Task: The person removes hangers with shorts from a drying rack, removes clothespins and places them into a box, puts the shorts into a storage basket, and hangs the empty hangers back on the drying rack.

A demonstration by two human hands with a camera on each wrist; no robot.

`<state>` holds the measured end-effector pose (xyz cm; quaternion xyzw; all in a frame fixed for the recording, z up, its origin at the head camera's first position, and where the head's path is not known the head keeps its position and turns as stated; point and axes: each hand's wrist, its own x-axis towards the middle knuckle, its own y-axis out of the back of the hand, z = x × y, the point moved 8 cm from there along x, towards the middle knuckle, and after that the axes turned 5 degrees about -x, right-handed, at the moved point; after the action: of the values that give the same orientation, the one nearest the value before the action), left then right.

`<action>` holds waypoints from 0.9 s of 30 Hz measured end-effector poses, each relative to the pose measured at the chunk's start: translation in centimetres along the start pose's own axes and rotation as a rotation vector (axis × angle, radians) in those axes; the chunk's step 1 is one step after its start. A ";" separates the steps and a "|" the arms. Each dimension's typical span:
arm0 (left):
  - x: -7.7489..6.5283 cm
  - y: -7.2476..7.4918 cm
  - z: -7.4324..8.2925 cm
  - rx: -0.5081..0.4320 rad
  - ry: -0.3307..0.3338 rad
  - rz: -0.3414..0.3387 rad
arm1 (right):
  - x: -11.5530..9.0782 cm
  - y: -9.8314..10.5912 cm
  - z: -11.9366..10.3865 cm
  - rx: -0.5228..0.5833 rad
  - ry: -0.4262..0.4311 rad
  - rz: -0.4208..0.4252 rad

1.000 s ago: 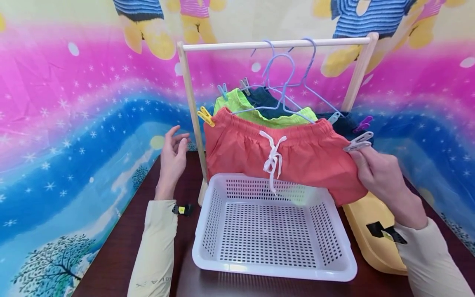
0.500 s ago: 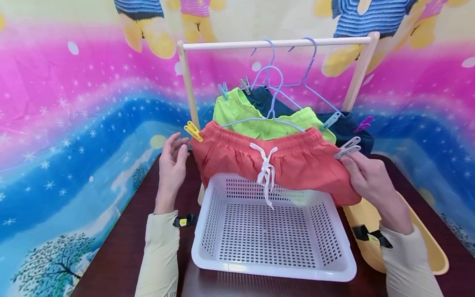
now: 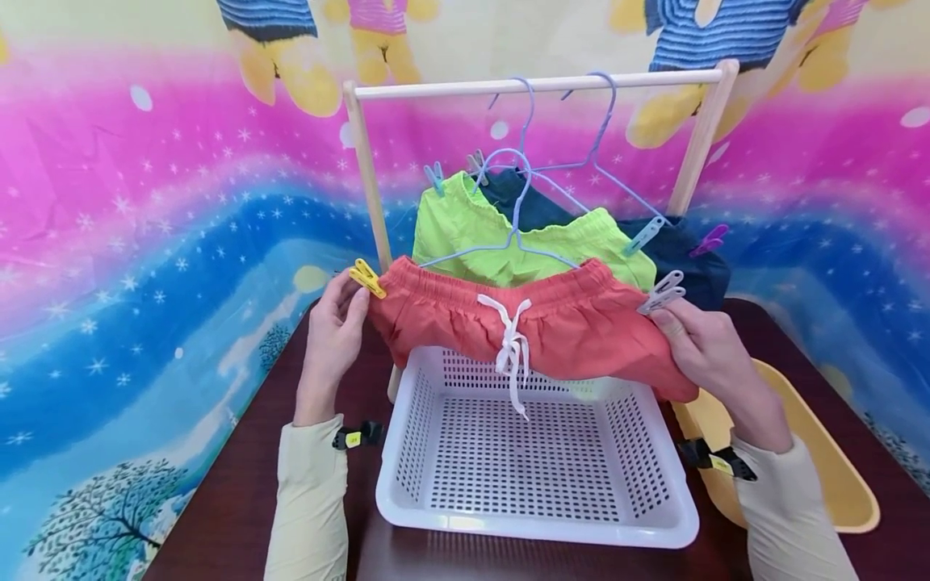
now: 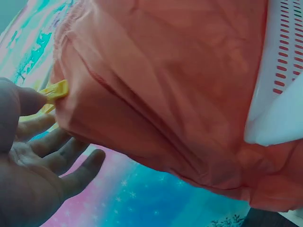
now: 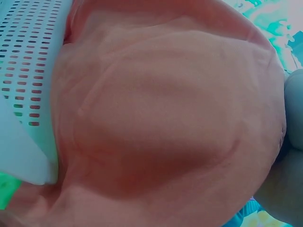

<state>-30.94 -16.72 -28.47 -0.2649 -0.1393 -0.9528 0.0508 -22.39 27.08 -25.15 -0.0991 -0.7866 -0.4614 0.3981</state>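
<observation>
Coral-red shorts (image 3: 436, 311) with a white drawstring hang from a purple hanger (image 3: 517, 214) whose hook is off the rail. A yellow clothespin (image 3: 368, 278) is clipped at their left waist corner, a grey clothespin (image 3: 663, 292) at the right one. My right hand (image 3: 701, 343) pinches the right corner by the grey clothespin; in the right wrist view the cloth fills most of the picture. My left hand (image 3: 334, 335) is at the left corner, its thumb by the yellow clothespin and the other fingers spread. Whether it touches the clothespin is unclear.
Behind, lime-green shorts (image 3: 450, 226) and a dark navy garment (image 3: 697, 270) hang on hangers from a wooden rack (image 3: 436, 90). A white perforated basket (image 3: 538, 532) stands in front on the dark table (image 3: 240, 500). To its right lies a yellow tray (image 3: 835, 456).
The red shorts and their hanger have moved left and down, toward me, with the right hand on them. Their left corner now reaches the left hand, which has barely moved.
</observation>
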 end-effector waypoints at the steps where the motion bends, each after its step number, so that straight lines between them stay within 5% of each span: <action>1: 0.0 0.1 0.0 0.013 0.003 -0.007 | 0.0 -0.1 0.0 -0.001 -0.002 -0.006; 17: -0.3 -0.1 -0.6 0.107 0.081 -0.164 | -0.3 -0.4 0.6 -0.009 -0.032 -0.063; 27: -0.7 0.3 0.4 0.175 0.027 -0.224 | -0.4 -0.7 0.9 0.018 -0.055 -0.137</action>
<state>-30.10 -16.92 -28.45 -0.2293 -0.2499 -0.9402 -0.0308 -23.00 27.48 -26.11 -0.0539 -0.8065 -0.4776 0.3444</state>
